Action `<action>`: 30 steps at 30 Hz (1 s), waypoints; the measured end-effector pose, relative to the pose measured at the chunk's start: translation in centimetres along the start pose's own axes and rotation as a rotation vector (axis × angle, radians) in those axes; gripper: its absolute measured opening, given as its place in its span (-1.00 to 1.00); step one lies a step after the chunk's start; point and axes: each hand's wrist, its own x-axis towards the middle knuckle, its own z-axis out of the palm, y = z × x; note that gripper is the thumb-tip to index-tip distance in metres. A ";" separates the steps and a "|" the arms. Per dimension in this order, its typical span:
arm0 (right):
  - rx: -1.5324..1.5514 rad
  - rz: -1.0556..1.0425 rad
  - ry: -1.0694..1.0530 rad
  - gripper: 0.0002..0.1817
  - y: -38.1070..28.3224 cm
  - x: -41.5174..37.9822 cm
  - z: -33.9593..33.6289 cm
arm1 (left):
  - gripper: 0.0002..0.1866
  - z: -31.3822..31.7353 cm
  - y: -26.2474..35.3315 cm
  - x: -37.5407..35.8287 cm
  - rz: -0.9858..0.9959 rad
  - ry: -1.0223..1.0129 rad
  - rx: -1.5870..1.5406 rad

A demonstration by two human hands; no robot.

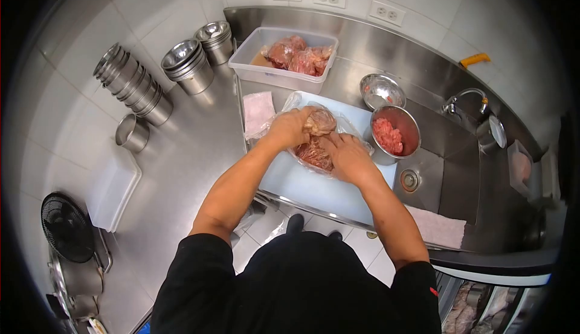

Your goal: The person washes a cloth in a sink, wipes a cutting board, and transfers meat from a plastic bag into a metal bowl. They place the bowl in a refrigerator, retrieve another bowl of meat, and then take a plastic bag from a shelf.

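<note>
On the blue-white cutting board (290, 180) lies raw meat (313, 154) on a clear plastic bag (356, 130), which is spread around it. My left hand (290, 130) curls around a paler piece of meat (320, 121) at the top of the pile; its fingertips are partly hidden. From the other side, my right hand (349, 157) rests on the meat with its fingers stretched out and somewhat apart. Close to the right hand, a metal pot (412, 147) holds pink chopped meat (388, 137).
Behind the board stands a plastic tub (278, 79) with bagged meat. A metal bowl (383, 91) sits near the sink (444, 180). Pink cloths (258, 113) flank the board. Stacked metal containers (136, 86), a white plastic bin (118, 186) and a black fan (67, 226) are on the left.
</note>
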 end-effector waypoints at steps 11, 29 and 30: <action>0.070 0.262 -0.437 -0.38 0.5 2.5 -3.3 | -0.21 -0.9 -1.8 0.8 -0.178 -0.016 -0.222; 0.263 0.271 -0.234 -0.45 2.3 4.4 -1.5 | -0.56 -2.0 2.5 -1.3 0.115 0.256 0.150; 0.285 0.276 -0.200 -0.41 2.2 4.7 -0.9 | -0.62 -1.5 2.9 -1.4 0.179 0.305 0.247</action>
